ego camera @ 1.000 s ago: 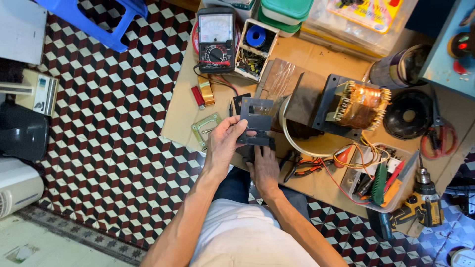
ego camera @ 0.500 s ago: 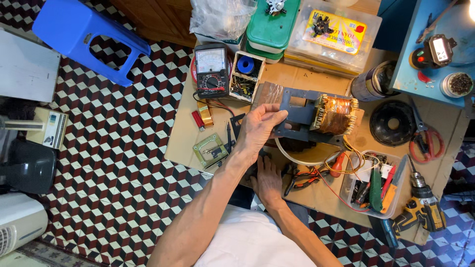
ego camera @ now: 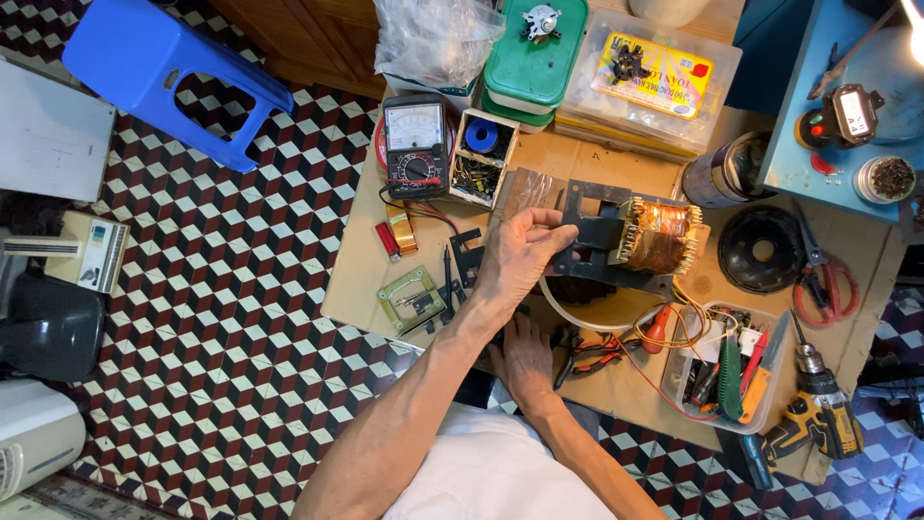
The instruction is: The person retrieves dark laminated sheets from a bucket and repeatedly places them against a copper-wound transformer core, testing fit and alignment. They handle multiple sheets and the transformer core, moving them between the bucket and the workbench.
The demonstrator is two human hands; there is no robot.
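**Plate at the transformer**

A multimeter (ego camera: 415,146), pliers (ego camera: 589,351) and a tool tray (ego camera: 729,371) crowd my board. My left hand (ego camera: 515,258) grasps a dark metal plate (ego camera: 585,234) against the transformer (ego camera: 643,237). My right hand (ego camera: 526,356) rests flat, released, just below.

— Where is there room on the board (ego camera: 587,159)?

— A bare strip runs along its far side, between the small parts box (ego camera: 479,158) and the dark can (ego camera: 724,173). The left edge near the meter (ego camera: 415,146) is partly open too.

— And around the transformer (ego camera: 630,239)?

— Tight. The left hand (ego camera: 517,258) grips its dark plates, a white ring (ego camera: 587,313) curves just below, and the black round cover (ego camera: 763,250) sits close on the right.

— The near side?

— Crowded: the right hand (ego camera: 526,361), pliers (ego camera: 592,351), loose wires, a clear tray of tools (ego camera: 727,371) and the drill (ego camera: 818,419).
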